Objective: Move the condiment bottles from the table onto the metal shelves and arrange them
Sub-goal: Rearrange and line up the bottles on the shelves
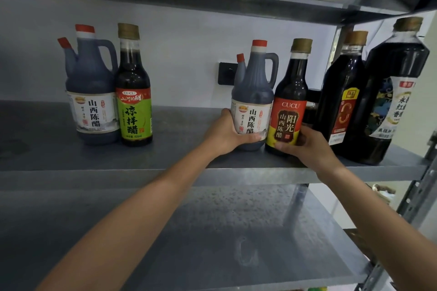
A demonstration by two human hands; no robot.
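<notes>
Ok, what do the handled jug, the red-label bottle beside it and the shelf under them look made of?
Handled jug, held by the left hand: likely plastic, cloudy bluish and matte, with moulded handle. Red-label bottle, held by the right hand: probably glass, clear and glossy, sharp highlights on the neck. Shelf: grey metal, dull sheen, folded front edge.

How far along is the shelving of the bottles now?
Done: a jug and a green-label bottle stand at the left of the shelf, two tall dark bottles at its right. In hand: the left hand grips a second jug, the right hand the red-label bottle, side by side. Left: unknown, the table is out of view.
</notes>
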